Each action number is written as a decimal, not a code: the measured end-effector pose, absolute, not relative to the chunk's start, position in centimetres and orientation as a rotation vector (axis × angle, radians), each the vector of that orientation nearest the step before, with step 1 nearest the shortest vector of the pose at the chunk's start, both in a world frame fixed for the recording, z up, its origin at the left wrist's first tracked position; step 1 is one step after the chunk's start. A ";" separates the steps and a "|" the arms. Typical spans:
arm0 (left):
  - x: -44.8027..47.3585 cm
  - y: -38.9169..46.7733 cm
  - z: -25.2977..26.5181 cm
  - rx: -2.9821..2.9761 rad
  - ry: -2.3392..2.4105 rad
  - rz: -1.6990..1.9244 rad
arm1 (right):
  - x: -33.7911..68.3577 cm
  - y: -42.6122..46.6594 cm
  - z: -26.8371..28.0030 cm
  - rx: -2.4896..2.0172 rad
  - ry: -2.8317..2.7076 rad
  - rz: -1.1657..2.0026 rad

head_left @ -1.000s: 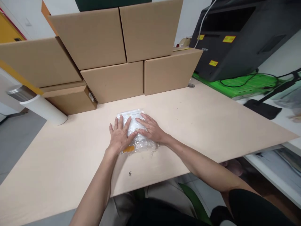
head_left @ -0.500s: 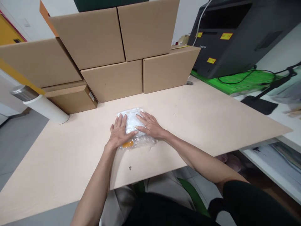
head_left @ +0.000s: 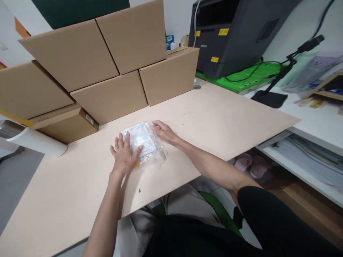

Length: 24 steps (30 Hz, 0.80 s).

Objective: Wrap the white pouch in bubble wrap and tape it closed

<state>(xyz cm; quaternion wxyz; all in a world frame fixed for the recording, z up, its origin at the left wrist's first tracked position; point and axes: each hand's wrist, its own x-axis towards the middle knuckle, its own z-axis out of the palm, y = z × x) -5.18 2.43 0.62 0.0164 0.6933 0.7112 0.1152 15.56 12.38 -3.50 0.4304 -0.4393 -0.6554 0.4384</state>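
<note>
A flat white packet (head_left: 144, 136) wrapped in clear bubble wrap (head_left: 158, 156) lies on the pale wooden table (head_left: 214, 117). My left hand (head_left: 123, 154) rests on its left side with the fingers spread. Part of an orange label (head_left: 136, 165) shows beside the left thumb. At the upper right edge of the packet, my right hand (head_left: 164, 132) has its fingers bent together on the loose margin of the wrap. Its fingertips are partly hidden.
Stacked brown cardboard boxes (head_left: 109, 96) stand along the back of the table. A white bottle (head_left: 40, 141) is at the left. To the right are a dark printer (head_left: 211, 50) on a green surface and a black stand (head_left: 270, 98) on a white shelf.
My right hand has moved off the top of the packet to its right edge, its fingers now drawn together. The left hand stays on the packet. My view has turned to the right.
</note>
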 end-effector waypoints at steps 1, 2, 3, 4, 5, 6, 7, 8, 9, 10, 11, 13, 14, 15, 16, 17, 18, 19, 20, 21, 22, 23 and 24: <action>-4.5 1.7 0.6 2.265 2.155 0.375 | 15.7 12.7 -3.4 -1.106 -1.561 1.157; -3.8 0.9 0.5 2.388 2.069 0.365 | 15.7 12.9 -3.3 -1.095 -1.516 1.218; -3.2 0.2 0.4 2.497 1.980 0.340 | 15.8 13.0 -3.2 -1.068 -1.495 1.267; -2.6 -0.3 0.3 2.580 1.911 0.313 | 15.9 13.1 -3.0 -1.039 -1.493 1.301; -2.1 -0.7 0.1 2.632 1.873 0.302 | 16.0 13.0 -2.8 -1.016 -1.501 1.321; -1.7 -0.9 0.0 2.656 1.862 0.315 | 16.1 12.9 -2.6 -1.002 -1.513 1.340; -1.6 -0.9 -0.1 2.659 1.868 0.362 | 16.2 12.9 -2.5 -0.996 -1.520 1.363; -1.6 -0.9 -0.2 2.648 1.874 0.442 | 16.2 12.8 -2.4 -0.993 -1.520 1.393; -1.8 -0.7 -0.3 2.631 1.863 0.548 | 16.2 12.7 -2.3 -0.992 -1.516 1.423; -2.0 -0.6 -0.2 2.610 1.834 0.670 | 16.2 12.7 -2.3 -0.987 -1.514 1.452; -2.4 -0.5 -0.2 2.583 1.794 0.797 | 16.2 12.7 -2.2 -0.974 -1.517 1.480; -3.1 -0.4 0.1 2.497 1.732 1.043 | 16.1 12.8 -2.1 -0.914 -1.519 1.532; -3.4 -0.5 0.3 2.433 1.719 1.153 | 16.1 12.8 -2.0 -0.874 -1.513 1.556; -3.6 -0.7 0.4 2.353 1.718 1.256 | 16.1 12.7 -1.8 -0.836 -1.498 1.572; -3.8 -0.9 0.6 2.260 1.724 1.354 | 16.2 12.6 -1.6 -0.806 -1.480 1.581; -3.9 -1.0 0.7 2.162 1.732 1.445 | 16.2 12.4 -1.3 -0.791 -1.467 1.584; -4.0 -1.2 0.9 2.069 1.737 1.524 | 16.3 12.2 -1.1 -0.792 -1.467 1.587; -3.9 -1.3 0.9 1.993 1.736 1.587 | 16.5 11.9 -0.9 -0.806 -1.482 1.592; -3.8 -1.4 1.0 1.937 1.730 1.632 | 16.6 11.6 -0.7 -0.829 -1.507 1.600; -3.7 -1.5 1.0 1.902 1.720 1.661 | 16.6 11.3 -0.6 -0.854 -1.543 1.609; -3.5 -1.5 1.0 1.886 1.706 1.670 | 16.7 11.0 -0.6 -0.874 -1.586 1.612; -3.2 -1.6 1.0 1.880 1.693 1.670 | 16.7 10.9 -0.7 -0.883 -1.628 1.603; -3.0 -1.5 1.0 1.876 1.686 1.671 | 16.6 10.8 -0.8 -0.878 -1.664 1.585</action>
